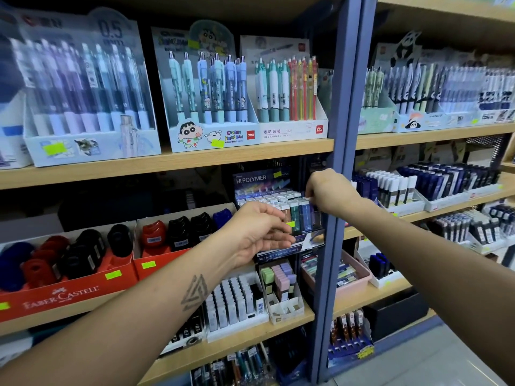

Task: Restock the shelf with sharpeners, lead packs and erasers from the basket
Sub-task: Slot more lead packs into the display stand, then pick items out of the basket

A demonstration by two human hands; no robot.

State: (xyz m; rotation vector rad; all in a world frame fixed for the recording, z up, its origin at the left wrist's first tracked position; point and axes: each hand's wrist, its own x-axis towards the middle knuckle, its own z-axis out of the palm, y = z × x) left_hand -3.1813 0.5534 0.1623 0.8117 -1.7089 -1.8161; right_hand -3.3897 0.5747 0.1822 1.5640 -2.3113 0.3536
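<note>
Both hands are up at the HI-POLYMER eraser display (278,201), the clear stepped stand in the middle of the frame, jammed against the blue shelf upright (338,190). The right hand (328,192) is at the stand's right edge with its fingers curled down, and a sliver of something white pokes out at the fingertips, probably one eraser (308,197), but it's too small to say for sure. The left hand (257,232) sits just in front of the lower rows of erasers, palm turned up a bit, fingers loosely bent and fairly narrow; can't tell if it's actually holding anything. Lower left of the frame there's the red Faber-Castell tray (64,293) full of black, red and blue sharpeners (92,246), with a second red tray beside it. Lower centre, under the stand, a white tray of lead packs (234,302) and a small box of pastel erasers (281,280). Across the top shelf, boxes of mechanical pencils (289,87), including the Crayon Shin-chan ones (209,87). No basket in view.
</note>
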